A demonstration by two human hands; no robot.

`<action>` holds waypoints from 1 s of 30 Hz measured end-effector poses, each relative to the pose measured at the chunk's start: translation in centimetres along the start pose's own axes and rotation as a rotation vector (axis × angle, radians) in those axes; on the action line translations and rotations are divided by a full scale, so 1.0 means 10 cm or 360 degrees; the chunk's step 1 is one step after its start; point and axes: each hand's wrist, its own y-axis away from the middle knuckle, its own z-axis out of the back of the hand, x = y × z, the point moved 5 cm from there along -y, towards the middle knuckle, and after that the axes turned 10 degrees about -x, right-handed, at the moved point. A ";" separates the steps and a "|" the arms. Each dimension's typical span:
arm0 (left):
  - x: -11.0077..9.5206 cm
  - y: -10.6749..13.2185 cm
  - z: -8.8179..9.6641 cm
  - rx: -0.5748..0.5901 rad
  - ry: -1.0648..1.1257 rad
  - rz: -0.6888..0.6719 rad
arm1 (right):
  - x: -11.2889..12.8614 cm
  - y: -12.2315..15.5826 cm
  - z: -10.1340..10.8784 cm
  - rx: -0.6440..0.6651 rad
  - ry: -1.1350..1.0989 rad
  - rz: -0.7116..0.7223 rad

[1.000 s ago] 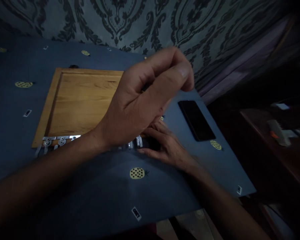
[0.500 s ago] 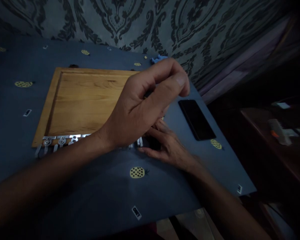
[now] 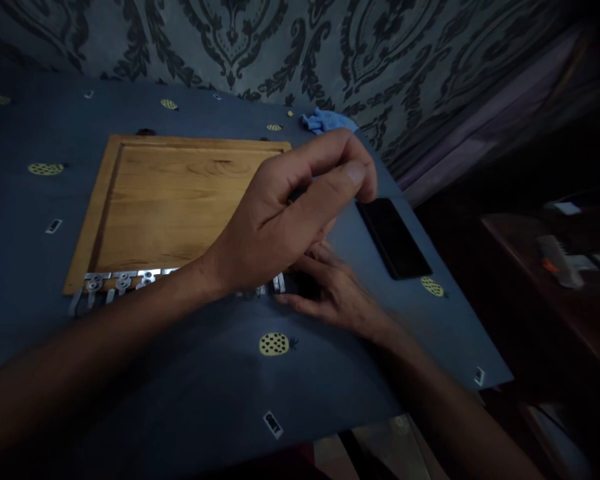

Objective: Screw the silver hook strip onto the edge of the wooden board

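Note:
My left hand (image 3: 285,213) is raised over the right part of a wooden board (image 3: 170,207) with a raised rim. Its fingers are curled and the thumb presses against the index finger; whatever they grip is hidden by the hand. Lower down, my right hand (image 3: 337,290) rests at the board's near right corner. Its thumb lies against a metal hook (image 3: 279,283), while the other fingers are partly covered by the left hand. Several more metal hooks (image 3: 124,281) on plates line the board's near edge, and the left forearm hides the middle ones.
A black phone (image 3: 394,239) lies right of the hands. At the back is a crumpled blue cloth (image 3: 327,121) by the patterned wall (image 3: 230,47). The blue tablecloth (image 3: 205,400) has printed pineapples. A darker reddish surface (image 3: 525,253) with small items stands to the right.
My left hand has turned and its curled fingers have dipped slightly, showing more of the blue cloth behind. My right hand and the board stay in place.

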 end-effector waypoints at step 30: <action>-0.16 -0.06 -0.10 0.0289 -0.0019 0.0163 | 0.00 0.02 0.01 -0.0065 0.0005 -0.0059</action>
